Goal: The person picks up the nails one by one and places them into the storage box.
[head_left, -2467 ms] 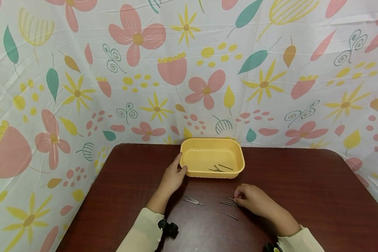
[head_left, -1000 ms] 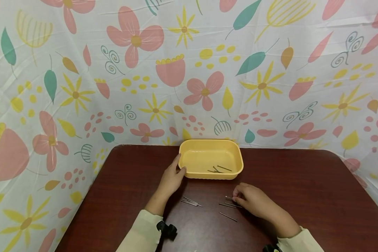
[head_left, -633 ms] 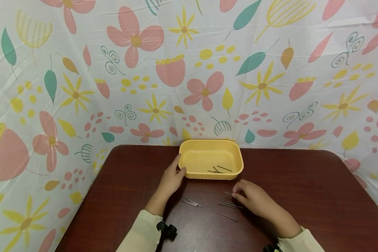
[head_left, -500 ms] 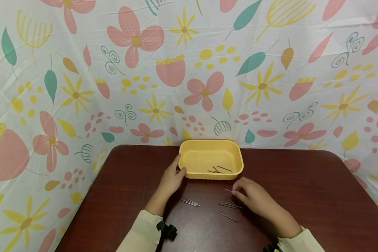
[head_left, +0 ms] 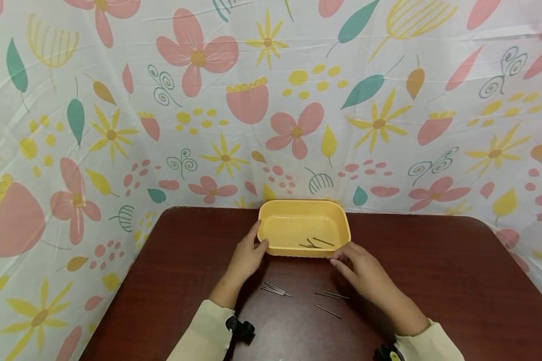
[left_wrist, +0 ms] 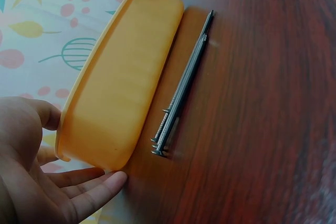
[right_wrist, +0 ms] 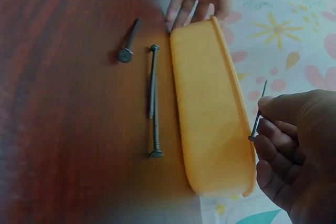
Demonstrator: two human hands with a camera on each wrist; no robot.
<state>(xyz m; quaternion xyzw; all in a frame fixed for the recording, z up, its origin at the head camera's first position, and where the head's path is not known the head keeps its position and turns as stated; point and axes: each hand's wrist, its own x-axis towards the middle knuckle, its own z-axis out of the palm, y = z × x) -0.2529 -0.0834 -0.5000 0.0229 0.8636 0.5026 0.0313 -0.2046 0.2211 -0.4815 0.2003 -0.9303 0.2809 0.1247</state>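
Observation:
A yellow plastic tray (head_left: 298, 251) stands at the table's far side with several nails (head_left: 323, 241) in it. My left hand (head_left: 245, 256) holds its near left corner, thumb on the front and fingers along the end. Between thumb and fingertips my right hand (head_left: 366, 271) pinches one nail (right_wrist: 256, 123), close to the tray's near right rim. In the right wrist view this nail stands steeply, head down. Several nails (head_left: 274, 289) lie bunched on the table near my left wrist. Two more nails (head_left: 332, 295) lie side by side before the tray, and a single nail (head_left: 328, 311) lies closer in.
The dark wooden table (head_left: 433, 260) has rounded far corners. Right behind the tray hangs a flowered cloth (head_left: 298, 165), which also covers the left side. Each wrist carries a black camera mount, one of them the left mount (head_left: 241, 329).
My right hand has lifted a nail off the right-hand group and carried it forward to the tray's near rim. The left hand has stayed on the tray's corner.

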